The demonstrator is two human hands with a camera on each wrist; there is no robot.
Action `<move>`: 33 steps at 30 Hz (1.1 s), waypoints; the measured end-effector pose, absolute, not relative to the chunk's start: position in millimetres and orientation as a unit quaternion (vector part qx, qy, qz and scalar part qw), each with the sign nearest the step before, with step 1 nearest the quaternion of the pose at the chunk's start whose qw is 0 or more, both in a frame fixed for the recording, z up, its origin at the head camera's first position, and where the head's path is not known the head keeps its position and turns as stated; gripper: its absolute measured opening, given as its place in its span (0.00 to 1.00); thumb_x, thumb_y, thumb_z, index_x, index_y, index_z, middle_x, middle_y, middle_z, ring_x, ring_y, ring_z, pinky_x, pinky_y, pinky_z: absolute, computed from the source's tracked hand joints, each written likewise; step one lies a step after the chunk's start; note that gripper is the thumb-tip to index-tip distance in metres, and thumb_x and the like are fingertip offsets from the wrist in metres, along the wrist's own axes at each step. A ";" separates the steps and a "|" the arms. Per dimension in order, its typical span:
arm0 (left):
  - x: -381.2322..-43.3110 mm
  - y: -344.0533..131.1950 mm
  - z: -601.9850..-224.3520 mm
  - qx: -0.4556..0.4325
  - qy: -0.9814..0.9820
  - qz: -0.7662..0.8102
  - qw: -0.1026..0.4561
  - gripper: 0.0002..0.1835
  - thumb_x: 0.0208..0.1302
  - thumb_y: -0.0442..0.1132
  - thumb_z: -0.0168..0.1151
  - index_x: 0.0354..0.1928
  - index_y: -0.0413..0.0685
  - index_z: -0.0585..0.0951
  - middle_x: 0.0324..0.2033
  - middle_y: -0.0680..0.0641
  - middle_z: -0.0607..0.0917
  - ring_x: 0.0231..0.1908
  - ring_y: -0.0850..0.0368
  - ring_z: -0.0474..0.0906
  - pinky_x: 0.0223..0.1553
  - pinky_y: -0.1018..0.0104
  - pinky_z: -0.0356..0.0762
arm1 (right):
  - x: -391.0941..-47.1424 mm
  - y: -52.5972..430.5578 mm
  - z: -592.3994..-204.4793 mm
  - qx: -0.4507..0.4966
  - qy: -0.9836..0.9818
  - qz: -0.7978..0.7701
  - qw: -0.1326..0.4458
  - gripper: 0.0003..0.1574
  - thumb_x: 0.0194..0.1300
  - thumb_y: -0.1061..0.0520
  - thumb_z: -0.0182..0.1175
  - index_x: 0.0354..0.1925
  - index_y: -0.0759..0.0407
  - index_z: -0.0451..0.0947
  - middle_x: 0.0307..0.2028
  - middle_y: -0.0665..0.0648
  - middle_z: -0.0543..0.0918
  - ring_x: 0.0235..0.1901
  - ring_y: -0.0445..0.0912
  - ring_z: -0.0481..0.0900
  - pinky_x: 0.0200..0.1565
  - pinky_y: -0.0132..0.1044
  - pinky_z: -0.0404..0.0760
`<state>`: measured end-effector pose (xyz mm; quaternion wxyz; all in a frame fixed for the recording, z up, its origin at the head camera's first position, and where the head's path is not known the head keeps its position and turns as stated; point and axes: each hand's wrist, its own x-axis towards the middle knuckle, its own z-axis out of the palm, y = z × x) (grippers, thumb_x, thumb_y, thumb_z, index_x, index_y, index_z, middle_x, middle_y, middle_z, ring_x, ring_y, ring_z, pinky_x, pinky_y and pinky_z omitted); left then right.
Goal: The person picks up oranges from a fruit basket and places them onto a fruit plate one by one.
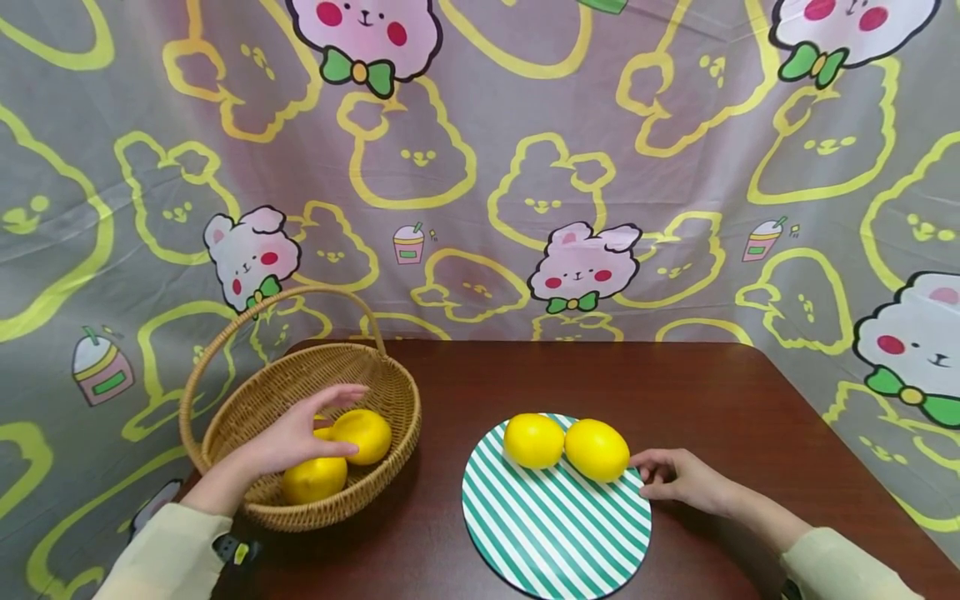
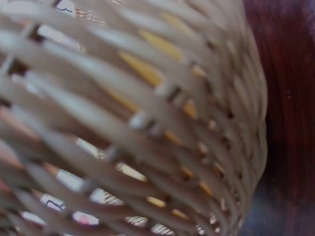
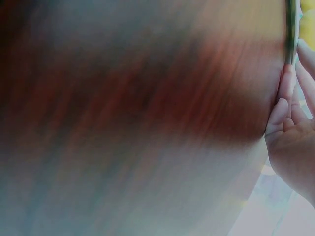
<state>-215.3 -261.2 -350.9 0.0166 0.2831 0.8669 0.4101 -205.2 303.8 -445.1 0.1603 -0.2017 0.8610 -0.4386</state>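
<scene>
My left hand reaches into a wicker basket, its fingers spread above and beside yellow lemon-like fruits. One fruit lies just under the fingers, another is lower by the rim, and a further bit of yellow is mostly hidden behind the hand. At the right edge of a round green-and-white striped placemat, my right hand holds the rim with curled fingers. On that placemat sit two more yellow fruits, a left one and a right one, side by side near its far edge.
The dark brown table carries both basket and placemat. The basket's tall arched handle rises on its left side. A patterned cloth hangs behind and around the table. In the left wrist view, basket weave fills most of the picture.
</scene>
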 end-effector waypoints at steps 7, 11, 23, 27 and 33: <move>-219.5 -262.3 -357.8 0.286 0.871 0.398 0.023 0.36 0.54 0.38 0.74 0.65 0.46 0.70 0.62 0.41 0.73 0.60 0.34 0.67 0.52 0.32 0.67 | -205.2 303.3 -445.7 -0.192 0.863 -0.437 0.164 0.30 0.59 0.54 0.70 0.56 0.65 0.76 0.36 0.56 0.77 0.32 0.48 0.74 0.33 0.30 0.74; -220.8 -262.9 -359.4 0.286 0.878 0.384 0.024 0.36 0.53 0.39 0.75 0.64 0.49 0.71 0.61 0.41 0.74 0.59 0.35 0.68 0.52 0.31 0.66 | -205.6 303.0 -445.8 -0.196 0.865 -0.434 0.162 0.30 0.59 0.54 0.70 0.56 0.65 0.76 0.36 0.56 0.77 0.32 0.47 0.74 0.33 0.30 0.74; -230.5 -260.7 -354.0 0.309 0.892 0.328 0.031 0.37 0.52 0.44 0.76 0.64 0.43 0.71 0.59 0.40 0.75 0.60 0.38 0.69 0.57 0.36 0.63 | -205.6 303.2 -445.3 -0.196 0.864 -0.435 0.164 0.30 0.59 0.54 0.70 0.56 0.65 0.76 0.36 0.56 0.77 0.31 0.47 0.74 0.33 0.30 0.75; -236.0 -262.6 -356.4 0.308 0.897 0.315 0.040 0.39 0.52 0.43 0.76 0.64 0.40 0.70 0.60 0.36 0.74 0.60 0.37 0.68 0.59 0.37 0.63 | -205.3 302.9 -445.3 -0.196 0.862 -0.437 0.165 0.30 0.59 0.54 0.70 0.57 0.65 0.76 0.36 0.56 0.76 0.31 0.47 0.74 0.33 0.30 0.74; -243.1 -271.6 -355.6 0.299 0.900 0.312 0.051 0.39 0.51 0.44 0.76 0.63 0.38 0.71 0.60 0.34 0.74 0.60 0.33 0.67 0.59 0.37 0.62 | -205.5 303.1 -444.8 -0.205 0.862 -0.435 0.160 0.30 0.60 0.54 0.69 0.56 0.66 0.76 0.36 0.56 0.77 0.31 0.46 0.74 0.33 0.30 0.74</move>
